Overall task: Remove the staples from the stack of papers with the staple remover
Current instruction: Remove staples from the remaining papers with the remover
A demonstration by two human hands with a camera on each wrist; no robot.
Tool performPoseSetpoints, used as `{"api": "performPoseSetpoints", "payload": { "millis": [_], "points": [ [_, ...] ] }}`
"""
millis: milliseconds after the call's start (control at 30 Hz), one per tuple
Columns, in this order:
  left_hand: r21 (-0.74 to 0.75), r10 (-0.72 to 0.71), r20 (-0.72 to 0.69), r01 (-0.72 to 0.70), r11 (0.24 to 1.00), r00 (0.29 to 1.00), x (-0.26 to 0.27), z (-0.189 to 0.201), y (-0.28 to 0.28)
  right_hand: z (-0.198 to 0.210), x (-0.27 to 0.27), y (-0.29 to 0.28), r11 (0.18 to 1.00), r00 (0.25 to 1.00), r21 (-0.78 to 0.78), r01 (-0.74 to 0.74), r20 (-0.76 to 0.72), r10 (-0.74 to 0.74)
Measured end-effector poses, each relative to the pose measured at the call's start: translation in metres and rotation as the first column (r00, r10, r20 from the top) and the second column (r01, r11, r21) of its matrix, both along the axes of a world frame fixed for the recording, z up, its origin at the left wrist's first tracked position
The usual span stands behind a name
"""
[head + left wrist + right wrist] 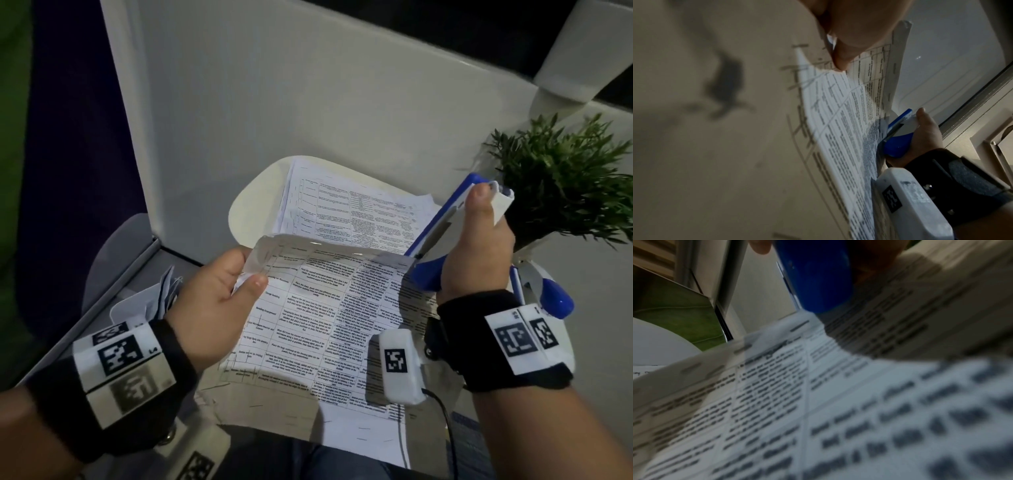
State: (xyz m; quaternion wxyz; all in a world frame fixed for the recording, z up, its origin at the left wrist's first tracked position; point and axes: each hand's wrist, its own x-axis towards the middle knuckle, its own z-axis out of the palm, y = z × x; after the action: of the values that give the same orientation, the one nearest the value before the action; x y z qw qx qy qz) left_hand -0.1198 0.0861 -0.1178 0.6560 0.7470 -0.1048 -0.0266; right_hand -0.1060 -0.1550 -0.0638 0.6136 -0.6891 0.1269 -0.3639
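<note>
So the biggest thing here is the white table with the tall white panel behind it [308,113], and it's carrying a loose pile of printed sheets on a rounded white tray [356,209] at the far middle, which I'm guessing is the stuff that's already been pulled free. Nearer, the person is holding up one printed, table-ruled stack of papers [308,308], and it's curling at its far edge. The left hand [219,301] is pinching that stack's far left corner, thumb on top and fingers curled under. The right hand [479,250] is wrapping around a blue and white plastic staple remover [442,240], thumb pressing along its white upper part, and the tool's tip is sitting right at the stack's far right corner. I can't tell if it's actually biting a staple there, too small and dim. In the left wrist view there are several short dark marks running along the paper's edge [892,71], which look to me like staples still in, so I'd say the job is somewhere in the middle with plenty left. Counting: two hands, one remover in use, one held stack, one loose pile, plus one more blue and white tool [551,298] lying on the table just right of the right wrist, one green potted plant [565,185] at far right, and some crumpled paper scraps [164,294] at near left.
</note>
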Motion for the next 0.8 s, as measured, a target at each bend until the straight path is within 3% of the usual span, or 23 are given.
{"api": "performPoseSetpoints", "payload": {
  "millis": [167, 400, 500, 633, 733, 800],
  "points": [
    [0.015, -0.003, 0.012, 0.003, 1.000, 1.000, 0.001, -0.001, 0.003, -0.001, -0.001, 0.006, 0.999, 1.000, -0.046, -0.014, 0.000, 0.014],
    [0.027, -0.010, 0.018, 0.010, 1.000, 1.000, 0.003, -0.007, 0.000, -0.007, 0.003, 0.000, 0.999, 0.998, 0.017, -0.035, -0.043, 0.036],
    [0.014, 0.015, 0.000, -0.015, 1.000, 1.000, 0.009, -0.013, 0.000, -0.002, 0.002, -0.009, 0.958, 1.000, 0.286, 0.015, 0.004, -0.017],
    [-0.080, 0.060, -0.167, -0.074, 0.994, 0.984, 0.022, -0.020, -0.002, 0.000, -0.010, -0.028, 0.839, 0.970, 0.535, 0.099, 0.138, -0.202],
    [-0.025, 0.073, -0.265, -0.082, 0.996, 0.962, 0.035, -0.029, -0.001, -0.023, -0.021, -0.030, 0.821, 0.997, 0.570, 0.018, 0.047, -0.054],
    [0.108, 0.073, -0.274, -0.044, 0.993, 0.959, 0.040, -0.031, 0.000, -0.043, -0.026, -0.027, 0.772, 0.993, 0.635, -0.039, -0.065, 0.103]
  ]
}}
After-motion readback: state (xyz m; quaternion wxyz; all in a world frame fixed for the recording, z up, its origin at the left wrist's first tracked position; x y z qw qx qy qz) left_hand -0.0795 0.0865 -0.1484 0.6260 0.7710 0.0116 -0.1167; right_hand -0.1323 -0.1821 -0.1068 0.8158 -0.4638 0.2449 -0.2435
